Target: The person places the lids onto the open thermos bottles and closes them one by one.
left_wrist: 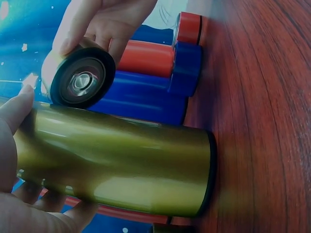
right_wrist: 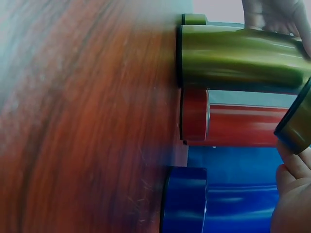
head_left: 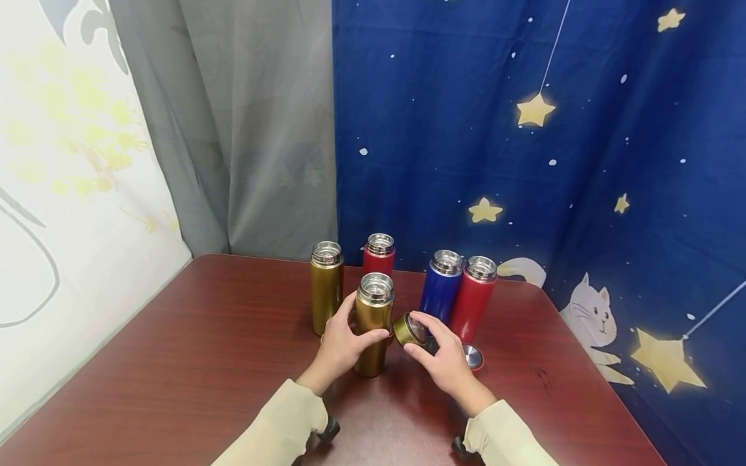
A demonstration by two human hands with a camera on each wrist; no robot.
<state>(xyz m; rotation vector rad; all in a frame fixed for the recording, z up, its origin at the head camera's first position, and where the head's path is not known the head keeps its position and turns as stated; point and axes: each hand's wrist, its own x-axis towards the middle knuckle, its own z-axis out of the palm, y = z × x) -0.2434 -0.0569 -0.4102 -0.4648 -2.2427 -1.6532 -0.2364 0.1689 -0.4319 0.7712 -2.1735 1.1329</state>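
Observation:
My left hand (head_left: pixel 342 343) grips the front gold thermos bottle (head_left: pixel 371 323), which stands upright with its steel mouth uncovered. The thumb lies across the front and the other fingers are at the far side. Just right of this bottle, my right hand (head_left: pixel 445 359) holds a gold lid (head_left: pixel 402 330) between thumb and fingers. The lid is tilted, below the level of the bottle's mouth. Its dark-rimmed underside (left_wrist: pixel 82 80) faces the left wrist camera. Behind the left hand stands another lidless gold bottle (head_left: pixel 327 291).
Lidless red (head_left: pixel 379 262), blue (head_left: pixel 440 291) and red (head_left: pixel 474 304) bottles stand behind the hands. A red lid (head_left: pixel 479 358) lies near the right hand. Blue (right_wrist: pixel 184 199), red (right_wrist: pixel 194 116) and gold (right_wrist: pixel 197 19) lids show low by the bottles. Curtains (head_left: pixel 280 129) hang behind the table (head_left: pixel 175 362).

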